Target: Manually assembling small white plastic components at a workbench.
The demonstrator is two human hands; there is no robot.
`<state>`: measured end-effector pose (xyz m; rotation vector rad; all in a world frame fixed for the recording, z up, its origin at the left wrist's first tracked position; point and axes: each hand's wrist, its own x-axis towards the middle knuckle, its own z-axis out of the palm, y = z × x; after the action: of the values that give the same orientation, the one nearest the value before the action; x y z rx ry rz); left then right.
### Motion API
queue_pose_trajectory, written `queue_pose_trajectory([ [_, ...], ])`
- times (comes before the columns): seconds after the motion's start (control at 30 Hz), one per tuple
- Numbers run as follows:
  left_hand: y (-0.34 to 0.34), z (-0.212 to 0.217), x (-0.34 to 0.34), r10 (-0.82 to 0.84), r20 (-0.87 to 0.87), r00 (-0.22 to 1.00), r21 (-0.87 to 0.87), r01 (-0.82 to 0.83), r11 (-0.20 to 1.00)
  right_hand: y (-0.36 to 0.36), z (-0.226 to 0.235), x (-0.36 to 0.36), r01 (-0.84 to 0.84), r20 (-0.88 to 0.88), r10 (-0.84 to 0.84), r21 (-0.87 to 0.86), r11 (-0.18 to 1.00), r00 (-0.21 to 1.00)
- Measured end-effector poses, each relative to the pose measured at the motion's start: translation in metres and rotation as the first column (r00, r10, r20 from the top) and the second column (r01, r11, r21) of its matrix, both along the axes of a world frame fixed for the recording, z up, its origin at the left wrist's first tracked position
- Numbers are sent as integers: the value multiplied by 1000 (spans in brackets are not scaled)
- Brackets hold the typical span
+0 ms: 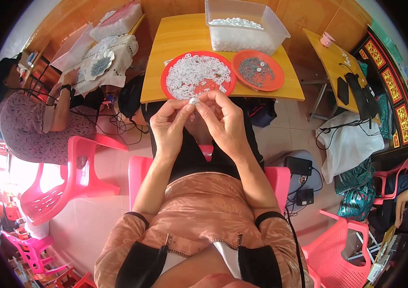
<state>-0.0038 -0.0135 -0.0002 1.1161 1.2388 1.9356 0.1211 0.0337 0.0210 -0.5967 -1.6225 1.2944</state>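
Between my fingertips, just in front of the table's near edge, is a small white plastic piece [194,101]. My left hand [172,120] pinches it from the left, thumb against forefinger. My right hand [220,117] closes on it from the other side, fingers bent. Beyond the hands, a red round tray [164,79] holds many flat white plastic pieces. To its right, an orange plate [277,79] carries a heap of small grey metal parts, with a white piece lying among them. The fingers hide most of the held piece.
A clear plastic bin [242,43] of white pieces stands at the back of the yellow table [175,36]. At left, another person [41,115] sits working at a cloth-covered table [117,62]. Pink chairs [74,177] and a side table [328,62] stand around.
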Motion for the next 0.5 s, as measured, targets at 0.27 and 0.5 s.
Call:
queue_pose_trajectory([
  [0.27, -2, 4, -4, 54, -309, 949, -110, -92, 990, 7, -10, 0, -30, -36, 28, -47, 998, 999],
  [0.5, 0, 3, -4, -58, -7, 998, -89, 57, 994, 14, -9, 4, 17, -196, -57, -197, 980, 979],
])
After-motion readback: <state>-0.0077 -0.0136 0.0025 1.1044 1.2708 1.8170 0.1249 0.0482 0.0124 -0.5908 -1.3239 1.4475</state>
